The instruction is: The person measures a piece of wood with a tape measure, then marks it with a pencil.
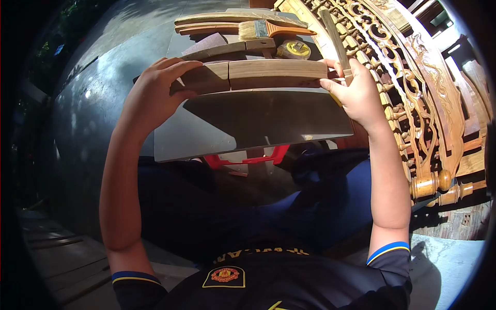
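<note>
Two wooden pieces meet end to end in a slightly curved bar, with a dark seam between the left piece [205,78] and the longer right piece [279,72]. My left hand [157,95] is closed around the left end, thumb below and fingers on top. At the other end, my right hand [356,95] pinches the right piece between thumb and fingers. A small yellow edge shows under the right thumb; what it is I cannot make out. Just behind the bar lie a paintbrush [287,31] with an orange handle and a yellow tape measure [294,50].
A grey board [258,116] serves as the work surface, with sandpaper [206,43] and more wooden strips [206,26] at its far side. A wooden stick [333,36] leans near my right hand. Carved wooden furniture [429,93] stands right. Something red [279,155] shows below the board.
</note>
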Demonstrator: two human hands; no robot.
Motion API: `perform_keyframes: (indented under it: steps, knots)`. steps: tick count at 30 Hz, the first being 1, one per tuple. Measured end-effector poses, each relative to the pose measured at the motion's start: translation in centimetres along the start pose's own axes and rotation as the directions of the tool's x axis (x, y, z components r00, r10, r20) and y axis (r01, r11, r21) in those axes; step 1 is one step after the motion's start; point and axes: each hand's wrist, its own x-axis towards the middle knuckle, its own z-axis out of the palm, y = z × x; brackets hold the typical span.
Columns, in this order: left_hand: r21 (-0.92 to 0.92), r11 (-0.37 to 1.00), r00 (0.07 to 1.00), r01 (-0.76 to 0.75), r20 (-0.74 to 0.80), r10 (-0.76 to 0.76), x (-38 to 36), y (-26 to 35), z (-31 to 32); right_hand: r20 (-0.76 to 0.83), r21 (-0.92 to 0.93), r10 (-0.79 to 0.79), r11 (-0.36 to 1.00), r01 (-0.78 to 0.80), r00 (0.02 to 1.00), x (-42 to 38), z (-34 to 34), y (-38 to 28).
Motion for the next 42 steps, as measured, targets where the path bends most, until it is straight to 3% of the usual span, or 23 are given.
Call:
perform_keyframes:
  steps: [2,5,6,7,10,11,14,18,20,22,23,24,26,27,30,31,34,36,38,39,42]
  knots:
    - [0.033,0.999,1.0,-0.025,0.016,0.024,-0.2,-0.3,0.8,-0.009,-0.314,-0.012,0.949,0.009,1.0,-0.2,0.4,0.1]
    - [-0.025,0.999,1.0,0.022,0.016,-0.021,0.1,0.4,-0.4,-0.023,-0.076,-0.005,0.997,0.003,1.0,-0.1,0.0,0.3]
    - [-0.055,0.998,0.999,0.035,0.013,-0.035,0.0,0.4,-0.6,-0.045,-0.048,-0.08,0.996,0.078,0.996,-0.3,-0.1,-0.4]
    - [-0.072,0.993,0.994,0.091,0.065,-0.087,0.1,0.6,-0.7,-0.001,-0.067,-0.049,0.997,0.049,0.999,-0.3,-0.1,-0.3]
    - [0.0,1.0,1.0,-0.011,0.008,0.011,-0.3,-0.5,0.3,0.039,-0.212,-0.016,0.977,0.024,0.999,-0.1,0.2,-0.2]
    - [-0.04,0.999,0.999,0.025,0.024,-0.024,-0.4,-0.7,0.1,0.036,-0.273,-0.008,0.962,0.017,0.999,-0.1,0.3,-0.1]
    - [-0.139,0.984,0.991,0.115,0.09,-0.103,-0.2,-0.1,-0.8,0.029,-0.022,-0.017,1.0,0.018,0.999,-0.2,-0.2,-0.4]
    - [-0.215,0.963,0.973,0.164,0.197,-0.122,-0.4,-0.3,-1.2,0.122,-0.21,0.122,0.973,-0.094,0.985,-0.2,-1.0,-1.5]
    - [-0.312,0.931,0.964,0.188,0.238,-0.115,-0.6,-0.4,-1.7,0.155,0.017,0.156,0.987,-0.161,0.976,-0.5,-2.0,-1.7]
    - [-0.456,0.867,0.964,0.203,0.248,-0.095,-0.7,-0.5,-1.8,0.201,-0.001,0.201,0.979,-0.205,0.959,-0.9,-3.2,-2.6]
    - [-0.412,0.863,0.919,0.293,0.37,-0.135,-0.3,-0.1,-2.3,0.279,-0.062,0.307,0.951,-0.302,0.91,-0.8,-3.9,-3.1]
    - [-0.405,0.881,0.922,0.246,0.377,-0.084,-0.3,0.1,-1.9,0.301,-0.053,0.373,0.925,-0.375,0.878,-1.1,-3.9,-4.1]
    - [-0.338,0.898,0.9,0.281,0.417,-0.124,0.1,0.7,-1.8,0.293,-0.078,0.32,0.947,-0.311,0.901,-1.1,-3.6,-2.0]
    - [-0.331,0.903,0.908,0.275,0.399,-0.13,0.2,0.8,-1.9,0.269,-0.124,0.307,0.951,-0.284,0.913,-1.0,-3.2,-1.8]
    - [-0.312,0.92,0.934,0.238,0.333,-0.129,0.5,0.9,-1.8,0.245,0.028,0.265,0.959,-0.28,0.933,-1.0,-2.5,-2.2]
    - [-0.31,0.927,0.95,0.21,0.289,-0.119,0.6,0.6,-1.6,0.254,-0.029,0.26,0.965,-0.262,0.932,-0.5,-2.5,-1.8]
    - [-0.291,0.937,0.961,0.195,0.25,-0.122,1.2,-0.2,-1.5,0.21,0.042,0.207,0.974,-0.221,0.955,0.5,-2.1,-1.4]
    - [-0.317,0.922,0.96,0.222,0.234,-0.151,2.0,-0.7,-1.3,0.197,0.138,0.204,0.963,-0.234,0.959,1.3,-2.3,-1.3]
    - [-0.381,0.886,0.958,0.265,0.205,-0.199,2.9,-1.5,-0.7,0.097,0.354,0.153,0.918,-0.178,0.983,2.6,-1.9,-0.3]
    - [-0.447,0.873,0.98,0.194,0.116,-0.159,3.4,-2.4,0.1,0.11,0.49,0.254,0.827,-0.275,0.961,2.8,-1.6,-1.3]
    - [-0.528,0.838,0.974,0.141,-0.08,-0.214,5.4,-4.7,1.6,0.117,0.669,0.211,0.705,-0.234,0.97,4.8,-1.3,-0.4]
